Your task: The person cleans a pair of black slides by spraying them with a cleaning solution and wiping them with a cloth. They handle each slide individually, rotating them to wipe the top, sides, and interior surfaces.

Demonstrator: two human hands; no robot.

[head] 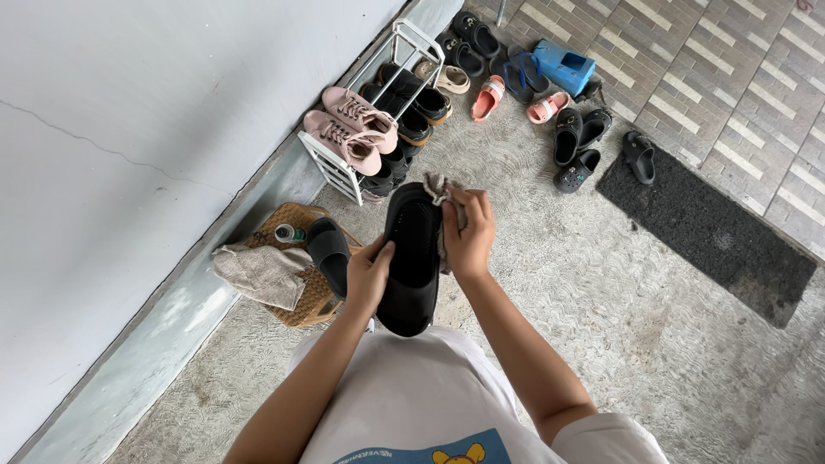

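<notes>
Concrete floor (pixel 601 292) fills most of the view, running up to a pale wall (pixel 129 172) on the left and to patterned paving far right. A dark doormat (pixel 705 232) lies on the right, well apart from the person. Far along the wall stands a white metal shoe rack (pixel 339 167) with a pair of pink lace-up shoes (pixel 352 129) on its top tier and dark shoes on the tiers beneath. Beyond and right of the rack, loose footwear is scattered: black clogs (pixel 577 142), pink sandals (pixel 488 97) and a blue plastic box (pixel 563 67). Near left, against the wall, sits a woven tray (pixel 309 305) bearing a second black slide sandal (pixel 330 251), a crumpled beige towel (pixel 262 273) draped over its left edge, and a small bottle (pixel 290 233).

Both forearms reach forward from the near edge over a white shirt, elbows bent, meeting at the centre. There the black slide sandal (pixel 411 258) is held up off the floor, lengthwise, toe end far, sole facing up. The left hand (pixel 368 277) is curled closed around its left edge, thumb lying on the sole. The right hand (pixel 468 234) is clenched around a small greyish cloth (pixel 440 193), pressing it against the sandal's right edge near the far end, knuckles up and wrist slightly bent.
</notes>
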